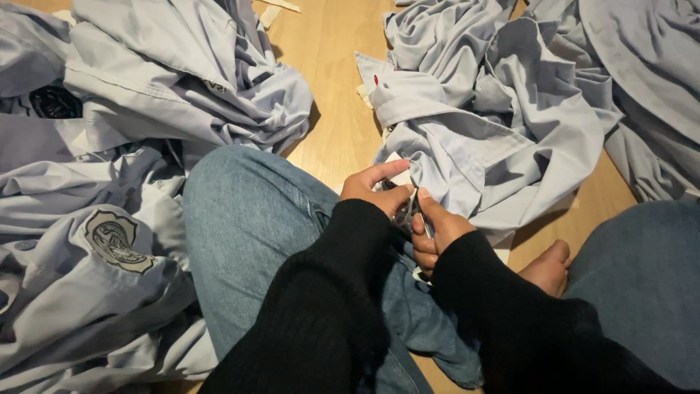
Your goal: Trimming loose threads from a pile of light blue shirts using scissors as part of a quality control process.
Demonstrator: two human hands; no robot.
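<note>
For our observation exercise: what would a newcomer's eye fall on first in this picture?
Probably the two hands at the centre: the left hand and right hand, in black sleeves, pinching the edge of a pale blue shirt. Next, the heaps of similar shirts on the wooden floor, one at the left bearing an embroidered badge.

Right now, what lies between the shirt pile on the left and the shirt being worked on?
In the head view, bare wooden floor and the person's jeans-clad knee separate the left shirt pile from the held shirt.
</note>
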